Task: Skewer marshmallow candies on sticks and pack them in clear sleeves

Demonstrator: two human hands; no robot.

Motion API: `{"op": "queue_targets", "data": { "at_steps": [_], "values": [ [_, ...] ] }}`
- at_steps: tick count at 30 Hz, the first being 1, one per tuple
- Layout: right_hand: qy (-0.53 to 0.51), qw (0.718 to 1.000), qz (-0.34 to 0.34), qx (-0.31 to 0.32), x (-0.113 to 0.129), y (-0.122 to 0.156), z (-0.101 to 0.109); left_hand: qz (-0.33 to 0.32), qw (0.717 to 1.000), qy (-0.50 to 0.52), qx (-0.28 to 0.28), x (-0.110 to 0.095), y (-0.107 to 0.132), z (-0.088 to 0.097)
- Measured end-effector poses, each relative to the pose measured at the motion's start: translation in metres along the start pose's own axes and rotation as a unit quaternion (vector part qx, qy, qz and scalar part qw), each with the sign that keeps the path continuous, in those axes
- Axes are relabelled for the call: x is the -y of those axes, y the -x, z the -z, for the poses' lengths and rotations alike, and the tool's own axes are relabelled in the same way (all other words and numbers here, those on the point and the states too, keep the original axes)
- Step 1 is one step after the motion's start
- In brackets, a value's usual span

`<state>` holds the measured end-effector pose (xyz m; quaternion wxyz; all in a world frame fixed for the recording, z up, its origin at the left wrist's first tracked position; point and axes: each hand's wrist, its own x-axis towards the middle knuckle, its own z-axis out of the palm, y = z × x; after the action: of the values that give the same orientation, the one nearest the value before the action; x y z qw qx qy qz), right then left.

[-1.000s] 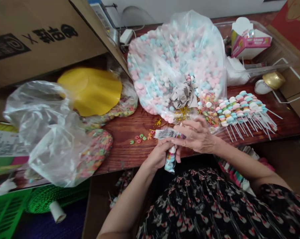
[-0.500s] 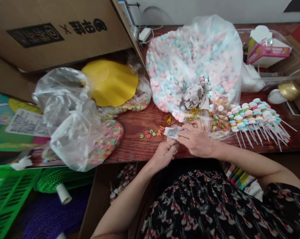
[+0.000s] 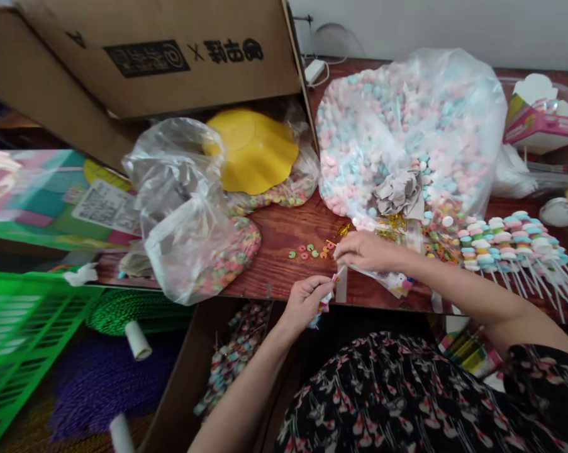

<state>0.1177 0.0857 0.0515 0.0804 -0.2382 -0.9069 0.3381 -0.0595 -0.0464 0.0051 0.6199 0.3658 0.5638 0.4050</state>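
My left hand [image 3: 307,301] is closed around a marshmallow skewer [image 3: 324,306] with pink, white and blue pieces, hanging below my fingers past the table edge. My right hand [image 3: 368,251] pinches just above it, where a pale stick or wrapper end [image 3: 341,275] shows; what the fingertips hold is hidden. Gummy rings [image 3: 315,253], red, green and orange, lie left of my right hand. Gold twist ties [image 3: 393,225] are heaped just behind it. Under my right wrist is a clear printed bag [image 3: 397,284].
A big bag of marshmallows [image 3: 354,145] stands behind. Finished marshmallow skewers [image 3: 514,242] are piled on the right. To the left are a bag of gummy rings [image 3: 236,251], a yellow wavy dish [image 3: 250,151], and a cardboard box [image 3: 208,82]. A green crate [image 3: 24,327] sits lower left.
The view has swung left. The small white printed piece between my hands no longer shows there. My right hand has shifted to a pinch above the skewer, which now shows in my left hand.
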Motion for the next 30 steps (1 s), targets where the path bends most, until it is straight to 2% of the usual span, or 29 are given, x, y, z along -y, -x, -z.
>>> {"op": "queue_targets", "data": {
  "at_steps": [2, 4, 7, 10, 13, 16, 19, 22, 25, 28, 30],
  "values": [
    [0.035, 0.998, -0.042, -0.040, -0.005, -0.025, 0.009, 0.000, 0.999, 0.043, -0.024, 0.003, 0.001, 0.008],
    [0.129, 0.987, -0.080, -0.046, -0.010, -0.051, 0.011, -0.002, 0.994, 0.099, -0.050, 0.003, 0.001, 0.013],
    [0.238, 0.966, -0.100, 0.002, -0.015, -0.083, 0.004, -0.016, 0.982, 0.167, -0.092, -0.001, 0.002, 0.017],
    [0.261, 0.958, -0.115, 0.028, -0.019, -0.103, -0.009, -0.030, 0.973, 0.200, -0.110, -0.005, 0.003, 0.019],
    [0.269, 0.955, -0.119, 0.041, -0.024, -0.111, -0.019, -0.031, 0.971, 0.213, -0.105, -0.006, 0.004, 0.021],
    [0.271, 0.955, -0.109, 0.043, -0.024, -0.111, -0.019, -0.031, 0.970, 0.219, -0.102, -0.007, 0.003, 0.022],
    [0.270, 0.957, -0.105, 0.028, -0.017, -0.102, -0.008, -0.032, 0.966, 0.231, -0.110, -0.008, 0.000, 0.022],
    [0.227, 0.969, -0.086, -0.038, -0.009, -0.086, 0.007, -0.035, 0.964, 0.241, -0.108, -0.009, -0.004, 0.020],
    [0.123, 0.983, -0.018, -0.132, -0.009, -0.067, 0.018, -0.033, 0.964, 0.246, -0.096, -0.011, -0.009, 0.015],
    [0.029, 0.982, 0.041, -0.182, -0.018, -0.046, 0.019, -0.032, 0.965, 0.248, -0.076, -0.019, -0.014, 0.006],
    [0.002, 0.977, 0.056, -0.205, -0.022, -0.032, 0.015, -0.028, 0.965, 0.252, -0.064, -0.028, -0.018, -0.004]
  ]
}}
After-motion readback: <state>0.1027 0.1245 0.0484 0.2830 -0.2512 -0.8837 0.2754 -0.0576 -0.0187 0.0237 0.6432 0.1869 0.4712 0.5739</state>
